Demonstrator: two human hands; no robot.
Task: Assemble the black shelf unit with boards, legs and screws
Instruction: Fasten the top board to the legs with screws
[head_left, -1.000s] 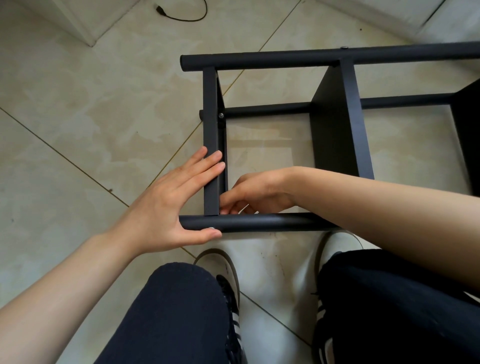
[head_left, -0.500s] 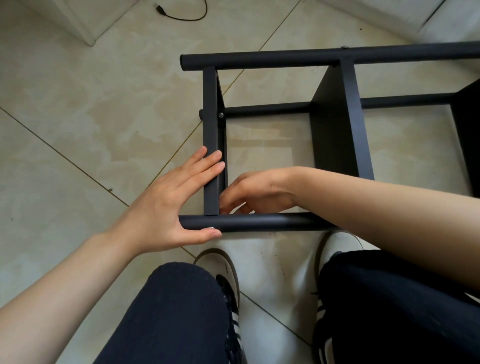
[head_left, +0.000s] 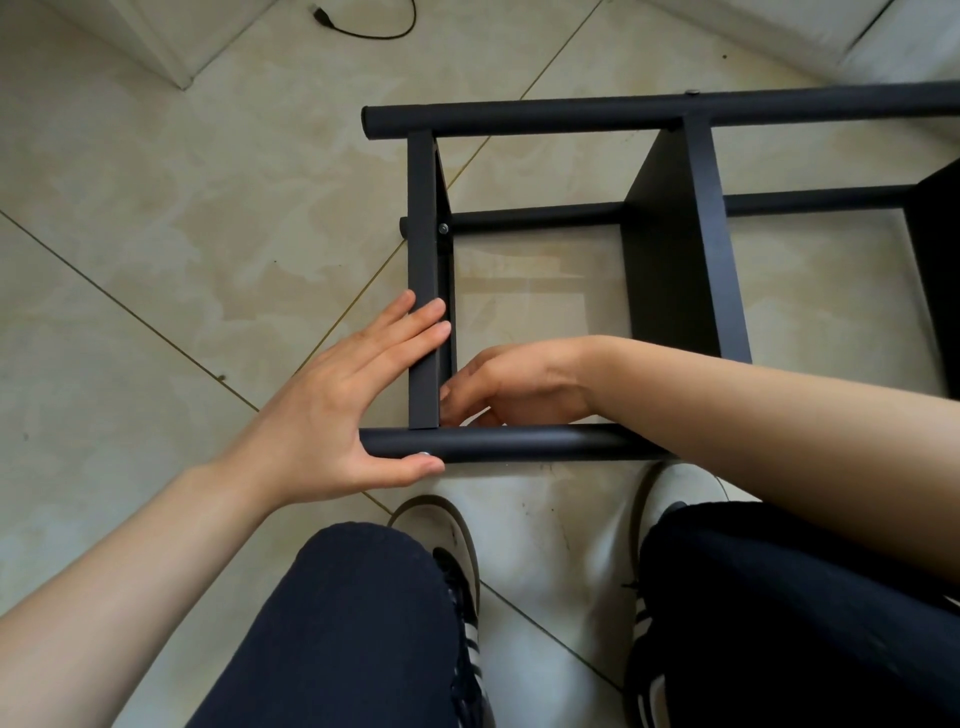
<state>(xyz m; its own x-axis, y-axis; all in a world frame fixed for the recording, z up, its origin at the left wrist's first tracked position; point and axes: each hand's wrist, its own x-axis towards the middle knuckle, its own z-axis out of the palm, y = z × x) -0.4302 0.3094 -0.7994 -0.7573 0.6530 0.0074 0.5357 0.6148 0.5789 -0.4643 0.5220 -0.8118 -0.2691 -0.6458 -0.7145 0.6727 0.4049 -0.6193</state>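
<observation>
The black shelf unit (head_left: 675, 249) is laid on its side on the tiled floor (head_left: 156, 260), from centre toward 2 o'clock. The left hand (head_left: 332, 415) is spread flat against the end board (head_left: 423, 270), thumb under the near leg (head_left: 519, 442). The right hand (head_left: 509, 384) is curled inside the corner; its pinch, possibly a screw, cannot be told.
</observation>
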